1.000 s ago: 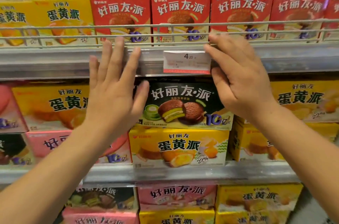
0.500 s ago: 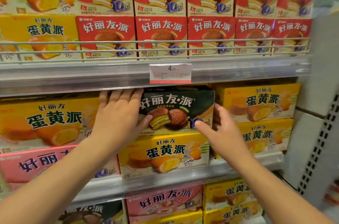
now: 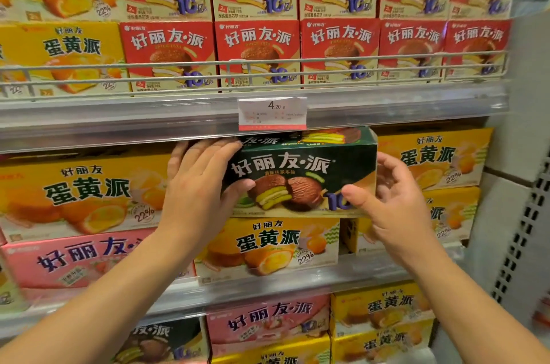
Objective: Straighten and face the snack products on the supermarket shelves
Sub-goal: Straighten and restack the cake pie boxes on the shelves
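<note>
I have the dark green pie box (image 3: 300,176) between my two hands on the middle shelf (image 3: 268,283), just under the price tag (image 3: 272,113) clipped to the front lip of the upper shelf (image 3: 119,122). The box lies with its long axis running left to right along the shelf's front edge, its printed face turned out toward me and tipped back a little, so that a strip of its top panel shows above the face. It sits on top of a yellow egg-yolk pie box (image 3: 268,244) near the front edge of the middle shelf.

My left hand (image 3: 196,194) grips the box's left end: four fingers are pressed together and laid over the top left corner, and the thumb presses on the printed face. My right hand (image 3: 390,203) is at the right end, thumb flat on the lower right of the face, the other fingers loosely curled and slightly spread beside the right edge; I cannot tell whether those fingers touch the box.

Left of the green box stands a large yellow box (image 3: 83,194) over a pink box (image 3: 89,259). To the right more yellow boxes (image 3: 431,161) reach toward the shelf's right end. Behind the upper shelf's wire rail (image 3: 342,58) the red pie boxes (image 3: 259,48) stand upright in two tiers, faces forward.
</note>
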### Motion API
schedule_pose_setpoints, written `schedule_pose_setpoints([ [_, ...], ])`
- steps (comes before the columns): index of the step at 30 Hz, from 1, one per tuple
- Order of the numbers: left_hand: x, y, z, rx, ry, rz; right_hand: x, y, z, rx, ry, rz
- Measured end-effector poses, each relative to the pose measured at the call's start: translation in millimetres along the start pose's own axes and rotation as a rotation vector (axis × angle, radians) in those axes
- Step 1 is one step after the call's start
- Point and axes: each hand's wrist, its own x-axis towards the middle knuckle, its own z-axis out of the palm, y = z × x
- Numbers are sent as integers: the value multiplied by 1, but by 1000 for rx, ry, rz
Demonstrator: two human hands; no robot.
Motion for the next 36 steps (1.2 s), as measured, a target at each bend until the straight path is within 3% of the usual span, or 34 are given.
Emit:
schedule_pose_setpoints([
  [4, -6, 27, -8, -60, -6, -8, -17, 0, -15, 111, 80, 56],
  [8, -36, 46, -26, -305, 41, -149, -35, 2, -31, 280, 84, 137],
  [13, -100, 41, -43, -723, 37, -670, -71, 18, -21, 370, 19, 343],
  [17, -165, 25, -49, -974, -63, -1016, -108, 34, 11, 415, 1, 517],
  [22, -219, 4, -63, -1064, -138, -1318, -148, 47, 61, 492, 43, 695],
  [27, -238, -35, -99, -1111, -102, -1421, -175, 40, 119, 435, 72, 761],
  [36, -281, -162, -183, -1264, -138, -1335, -229, 22, 253, 308, -31, 757],
])
